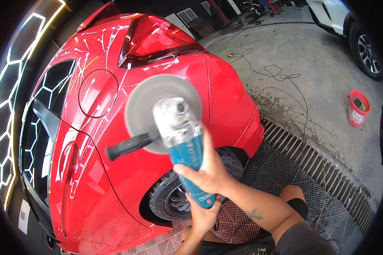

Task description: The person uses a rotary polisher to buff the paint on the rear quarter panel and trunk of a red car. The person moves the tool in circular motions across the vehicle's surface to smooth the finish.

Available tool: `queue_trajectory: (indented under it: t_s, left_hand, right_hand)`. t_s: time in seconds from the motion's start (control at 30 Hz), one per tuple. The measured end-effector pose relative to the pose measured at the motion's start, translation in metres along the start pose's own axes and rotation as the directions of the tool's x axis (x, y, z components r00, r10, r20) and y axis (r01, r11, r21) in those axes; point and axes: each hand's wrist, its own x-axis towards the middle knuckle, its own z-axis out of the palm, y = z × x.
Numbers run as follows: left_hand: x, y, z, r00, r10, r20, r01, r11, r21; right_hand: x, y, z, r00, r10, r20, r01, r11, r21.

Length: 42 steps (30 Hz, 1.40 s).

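A teal rotary polisher (186, 153) with a silver metal head is held in front of a red car's rear quarter panel (166, 165). Its round, pale grey pad (143, 105) is blurred and overlaps the panel below the tail light (166, 41); whether it touches the paint I cannot tell. My right hand (209, 169) wraps the body behind the head, thumb across the top. My left hand (204, 212) grips the rear end of the housing. The black side handle (129, 146) sticks out leftward, with no hand on it.
Below the tool is the rear wheel (166, 197). A cable (301, 95) trails over the concrete floor and a drain grate (306, 159). A red bucket (358, 110) stands right, near a white vehicle (332, 16). Hexagonal lights (14, 60) glow at left.
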Motion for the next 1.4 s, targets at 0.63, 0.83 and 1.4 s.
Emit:
queue_trajectory:
  t_s: [0.63, 0.83, 1.4]
  left_hand:
    - [-0.031, 0.04, 0.037, 0.985, -0.06, 0.164, 0.037, 0.99, 0.14]
    - [0.025, 0.074, 0.045, 0.975, 0.109, 0.193, -0.138, 0.98, 0.141]
    - [-0.034, -0.07, -0.045, 0.997, -0.081, 0.002, 0.081, 0.996, 0.024]
  right_hand:
    - [-0.016, 0.013, -0.065, 0.994, 0.07, -0.08, -0.049, 0.968, 0.246]
    - [0.055, -0.005, -0.084, 0.991, 0.109, -0.078, -0.075, 0.931, 0.357]
    - [-0.068, 0.044, 0.036, 0.996, -0.02, -0.089, 0.027, 0.996, 0.081]
